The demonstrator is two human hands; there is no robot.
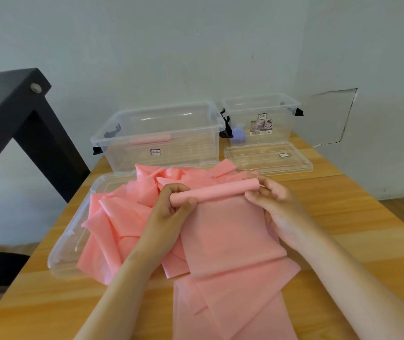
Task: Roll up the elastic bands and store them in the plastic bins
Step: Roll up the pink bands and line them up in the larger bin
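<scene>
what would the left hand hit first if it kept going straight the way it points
Along its forearm line, the left hand, gripping the rolled band, would probably run into the heap of loose pink bands beyond it first, then the large clear bin; depth is hard to judge.

Band (232, 241) tail runs off bottom edge, I can't see its end. Pile (112, 224) hides most of lid (68, 241). Label (261, 127) too small to read. Purple item (238, 134) blurry.

Two bins were counted, a larger bin (159, 133) and a smaller bin (262, 111), and two lids, a left lid (73, 231) and a right lid (268, 159). One rolled band (150, 139) and one half-rolled band (215, 190) were seen; the loose bands (112, 217), perhaps several, were left uncounted.
</scene>
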